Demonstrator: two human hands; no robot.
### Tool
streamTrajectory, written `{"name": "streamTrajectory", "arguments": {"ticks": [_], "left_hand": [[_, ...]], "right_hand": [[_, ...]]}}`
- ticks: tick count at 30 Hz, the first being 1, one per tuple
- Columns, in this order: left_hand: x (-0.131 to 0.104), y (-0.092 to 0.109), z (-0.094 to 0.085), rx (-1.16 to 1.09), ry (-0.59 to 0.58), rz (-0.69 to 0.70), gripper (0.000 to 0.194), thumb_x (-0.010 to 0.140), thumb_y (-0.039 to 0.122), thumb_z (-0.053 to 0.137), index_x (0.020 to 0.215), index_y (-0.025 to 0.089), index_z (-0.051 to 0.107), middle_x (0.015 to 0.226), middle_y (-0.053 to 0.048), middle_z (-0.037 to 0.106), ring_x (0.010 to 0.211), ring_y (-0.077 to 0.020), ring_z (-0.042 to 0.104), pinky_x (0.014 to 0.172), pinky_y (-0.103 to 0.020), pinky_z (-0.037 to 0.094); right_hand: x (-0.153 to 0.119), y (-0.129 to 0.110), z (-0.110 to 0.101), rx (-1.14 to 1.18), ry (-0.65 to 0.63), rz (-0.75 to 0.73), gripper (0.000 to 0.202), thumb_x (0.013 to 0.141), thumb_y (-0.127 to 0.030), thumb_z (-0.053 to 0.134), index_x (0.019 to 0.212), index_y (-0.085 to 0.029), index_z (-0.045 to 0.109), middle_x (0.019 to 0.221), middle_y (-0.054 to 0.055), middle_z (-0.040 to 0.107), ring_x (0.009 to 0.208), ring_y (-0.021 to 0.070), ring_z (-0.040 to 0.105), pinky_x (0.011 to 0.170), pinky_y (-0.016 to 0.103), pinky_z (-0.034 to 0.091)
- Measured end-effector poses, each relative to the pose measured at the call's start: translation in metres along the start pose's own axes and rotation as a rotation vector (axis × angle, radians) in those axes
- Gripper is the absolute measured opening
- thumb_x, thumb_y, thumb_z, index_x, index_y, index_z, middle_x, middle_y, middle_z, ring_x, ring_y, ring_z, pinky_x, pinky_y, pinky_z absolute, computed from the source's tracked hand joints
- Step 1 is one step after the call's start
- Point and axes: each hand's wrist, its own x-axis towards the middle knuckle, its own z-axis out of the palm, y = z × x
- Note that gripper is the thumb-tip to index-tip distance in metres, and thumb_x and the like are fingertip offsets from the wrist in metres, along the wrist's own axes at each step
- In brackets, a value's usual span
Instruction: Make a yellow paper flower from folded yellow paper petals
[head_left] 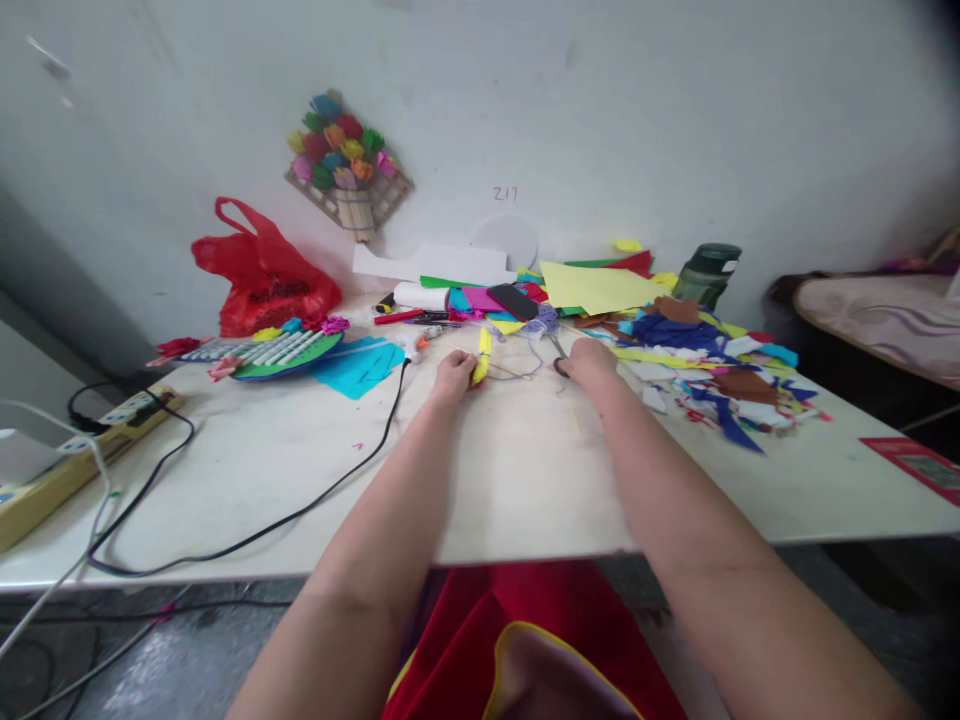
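Observation:
My left hand (pixel 453 374) is closed on a narrow yellow paper strip (pixel 484 346), which stands up past the fingertips. A thin stick pokes out near the same fingers, partly hidden. On the right, my right hand (pixel 594 362) is wrapped round the dark handle of a pair of scissors (pixel 556 346), blades pointing away from me. Between the hands, a lilac thread lies loosely curved on the table, leading from a small ball of yarn (pixel 545 320). A black phone (pixel 513 301) rests just behind it.
A glue gun (pixel 409 345) with a black cord lies left of my hands. Paper scraps (pixel 739 385) pile up at the right, before a dark green bottle (pixel 707 275). A red plastic bag (pixel 266 275) and a flower-decorated board (pixel 289 352) stand left, near a power strip (pixel 94 450).

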Motion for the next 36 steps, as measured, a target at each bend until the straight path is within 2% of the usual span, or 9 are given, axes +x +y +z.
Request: {"name": "streamTrajectory", "arguments": {"ticks": [6,12,17,20,22,26,30,33,36], "left_hand": [[-0.002,0.002,0.0,-0.079,-0.013,-0.017,0.016,0.085,0.017,0.048,0.069,0.015,0.047,0.057,0.002,0.055,0.046,-0.0094,0.054,0.053,-0.024,0.048],[-0.002,0.002,-0.001,-0.261,-0.107,-0.018,0.013,0.08,0.018,0.055,0.07,0.014,0.049,0.062,-0.002,0.058,0.053,-0.0114,0.057,0.055,-0.025,0.05],[-0.007,0.007,-0.002,-0.394,-0.223,-0.025,0.009,0.08,0.018,0.052,0.073,0.013,0.053,0.067,-0.005,0.061,0.056,-0.0117,0.057,0.054,-0.024,0.048],[-0.01,0.01,-0.002,-0.434,-0.257,-0.026,0.008,0.079,0.019,0.053,0.073,0.014,0.054,0.066,-0.003,0.059,0.057,-0.0111,0.056,0.055,-0.023,0.049],[-0.011,0.013,-0.003,-0.46,-0.269,-0.029,0.011,0.08,0.022,0.052,0.071,0.015,0.053,0.067,-0.004,0.061,0.057,-0.0109,0.057,0.055,-0.023,0.049],[-0.013,0.016,-0.006,-0.535,-0.208,-0.046,0.016,0.082,0.022,0.048,0.068,0.015,0.05,0.078,-0.007,0.067,0.06,-0.0098,0.059,0.054,-0.02,0.049],[-0.011,0.016,-0.009,-0.618,-0.114,-0.1,0.014,0.083,0.019,0.043,0.071,0.015,0.05,0.081,-0.008,0.069,0.063,-0.0104,0.062,0.056,-0.021,0.05],[-0.009,0.015,-0.009,-0.638,-0.083,-0.124,0.015,0.084,0.018,0.043,0.072,0.014,0.05,0.076,-0.007,0.068,0.058,-0.0095,0.062,0.057,-0.021,0.051],[-0.008,0.014,-0.007,-0.608,-0.083,-0.128,0.013,0.084,0.019,0.046,0.072,0.014,0.051,0.07,-0.006,0.066,0.056,-0.0083,0.06,0.059,-0.02,0.051]], "right_hand": [[0.002,0.004,-0.004,-0.034,-0.185,0.003,0.035,0.067,-0.036,0.066,0.096,-0.017,0.07,0.105,0.014,0.067,0.099,0.0268,0.063,0.078,0.035,0.049],[-0.008,-0.01,-0.005,0.251,0.028,-0.125,0.029,0.07,-0.016,0.057,0.094,-0.021,0.071,0.106,0.008,0.068,0.094,0.0218,0.064,0.076,0.029,0.049],[-0.032,-0.045,0.005,1.008,-0.354,-0.34,0.042,0.065,-0.007,0.051,0.104,-0.018,0.063,0.104,0.005,0.068,0.046,0.0069,0.053,0.042,0.021,0.043],[-0.046,-0.061,0.012,1.162,-0.598,-0.466,0.03,0.062,-0.008,0.056,0.09,-0.018,0.062,0.077,0.0,0.068,0.043,0.0076,0.053,0.039,0.019,0.042],[-0.05,-0.064,0.014,1.146,-0.66,-0.454,0.011,0.063,-0.012,0.061,0.074,-0.016,0.058,0.058,-0.002,0.061,0.041,0.0076,0.051,0.036,0.017,0.039],[-0.045,-0.056,0.011,1.086,-0.649,-0.432,0.015,0.07,-0.025,0.064,0.062,-0.015,0.057,0.04,-0.007,0.04,0.033,0.0042,0.035,0.031,0.016,0.029],[-0.036,-0.041,0.002,1.155,-0.611,-0.411,0.017,0.067,-0.023,0.062,0.054,-0.017,0.053,0.037,-0.009,0.031,0.033,0.0036,0.024,0.03,0.016,0.022],[-0.028,-0.032,-0.005,1.274,-0.426,-0.342,0.017,0.066,-0.021,0.058,0.052,-0.018,0.049,0.035,-0.01,0.026,0.033,0.0042,0.02,0.031,0.018,0.02],[-0.016,-0.021,-0.01,1.404,-0.044,-0.194,0.015,0.067,-0.022,0.054,0.054,-0.019,0.047,0.037,-0.009,0.029,0.034,0.0061,0.025,0.035,0.02,0.027]]}}
